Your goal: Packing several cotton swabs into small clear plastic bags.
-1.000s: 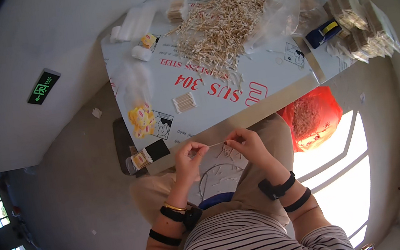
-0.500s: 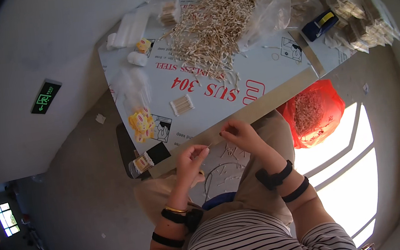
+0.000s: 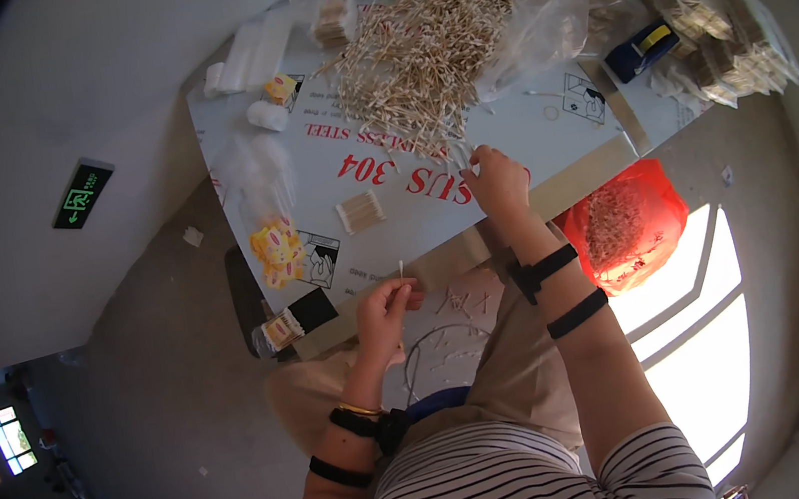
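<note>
My left hand (image 3: 388, 314) is closed in a pinch just off the table's near edge, with a single cotton swab (image 3: 401, 268) standing up from the fingertips. Over the table, my right hand (image 3: 500, 184) reaches to the near fringe of a big loose heap of cotton swabs (image 3: 432, 38). Its fingers are drawn together beside a few stray swabs; what they pinch, if anything, is too small to make out. Left of that hand lies a flat, neat row of swabs (image 3: 360, 211). Another bundle of swabs (image 3: 334, 22) sits at the heap's far left.
Clear plastic bags (image 3: 253, 55) and yellow printed pieces (image 3: 277, 250) line the table's left side. A clear container (image 3: 279, 332) stands at the near left corner. A blue tape dispenser (image 3: 641, 52) and stacked swab packs (image 3: 735, 34) are far right. A red bag (image 3: 654, 226) hangs below the right edge.
My right hand has moved forward from beside the left hand, over the table to the heap's edge. The left hand has shifted slightly, and its swab now points upward.
</note>
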`<control>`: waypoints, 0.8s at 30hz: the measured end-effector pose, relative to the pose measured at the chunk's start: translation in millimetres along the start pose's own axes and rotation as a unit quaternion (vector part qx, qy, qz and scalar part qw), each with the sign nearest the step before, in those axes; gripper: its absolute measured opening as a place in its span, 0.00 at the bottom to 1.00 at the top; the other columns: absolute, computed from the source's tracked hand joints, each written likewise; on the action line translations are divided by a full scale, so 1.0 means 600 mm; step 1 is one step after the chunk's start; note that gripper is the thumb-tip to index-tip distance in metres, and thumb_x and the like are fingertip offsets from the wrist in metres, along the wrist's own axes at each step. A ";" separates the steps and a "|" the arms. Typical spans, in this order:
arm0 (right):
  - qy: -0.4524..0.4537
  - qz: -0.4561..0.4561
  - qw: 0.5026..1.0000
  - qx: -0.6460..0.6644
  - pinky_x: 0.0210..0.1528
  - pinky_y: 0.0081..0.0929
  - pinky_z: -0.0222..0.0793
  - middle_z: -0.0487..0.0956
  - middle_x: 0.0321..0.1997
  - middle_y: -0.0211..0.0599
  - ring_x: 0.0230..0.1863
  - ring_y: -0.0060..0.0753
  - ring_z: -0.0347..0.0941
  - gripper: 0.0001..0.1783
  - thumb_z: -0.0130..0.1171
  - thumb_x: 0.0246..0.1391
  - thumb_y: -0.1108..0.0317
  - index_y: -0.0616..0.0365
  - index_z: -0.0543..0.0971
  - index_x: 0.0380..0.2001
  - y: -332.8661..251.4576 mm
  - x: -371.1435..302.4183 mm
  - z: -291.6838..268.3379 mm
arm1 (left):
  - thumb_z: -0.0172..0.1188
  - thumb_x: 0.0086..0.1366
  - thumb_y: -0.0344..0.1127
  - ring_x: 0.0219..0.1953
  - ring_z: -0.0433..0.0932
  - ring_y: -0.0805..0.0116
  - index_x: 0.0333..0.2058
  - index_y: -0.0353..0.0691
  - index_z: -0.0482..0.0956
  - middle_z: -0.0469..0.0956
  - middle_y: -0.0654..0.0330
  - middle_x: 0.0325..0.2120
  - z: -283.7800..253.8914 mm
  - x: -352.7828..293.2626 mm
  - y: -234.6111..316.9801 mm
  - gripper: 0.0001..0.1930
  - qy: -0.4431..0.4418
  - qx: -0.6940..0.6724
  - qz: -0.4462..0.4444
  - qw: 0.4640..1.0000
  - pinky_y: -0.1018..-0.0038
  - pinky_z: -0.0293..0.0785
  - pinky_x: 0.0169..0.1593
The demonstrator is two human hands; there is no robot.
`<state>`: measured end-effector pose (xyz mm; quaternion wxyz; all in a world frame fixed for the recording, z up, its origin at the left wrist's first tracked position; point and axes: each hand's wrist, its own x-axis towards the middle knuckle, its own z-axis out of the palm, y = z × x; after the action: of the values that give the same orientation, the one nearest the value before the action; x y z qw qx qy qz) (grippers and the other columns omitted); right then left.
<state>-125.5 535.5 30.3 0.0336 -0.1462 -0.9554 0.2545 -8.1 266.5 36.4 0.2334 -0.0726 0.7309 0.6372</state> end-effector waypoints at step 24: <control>-0.204 0.029 0.884 0.419 0.37 0.27 0.76 0.84 0.31 0.35 0.32 0.25 0.80 0.10 0.65 0.56 0.69 0.64 0.83 0.37 0.007 -0.135 0.045 | 0.52 0.79 0.35 0.40 0.87 0.68 0.56 0.34 0.80 0.87 0.53 0.38 0.077 0.055 0.008 0.15 0.029 -0.129 -0.012 0.991 0.73 0.83 0.43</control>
<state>-50.8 502.4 5.5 -0.1110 -0.0909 -0.7406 0.6565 -27.8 318.3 22.7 0.2085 -0.1299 0.6483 0.7206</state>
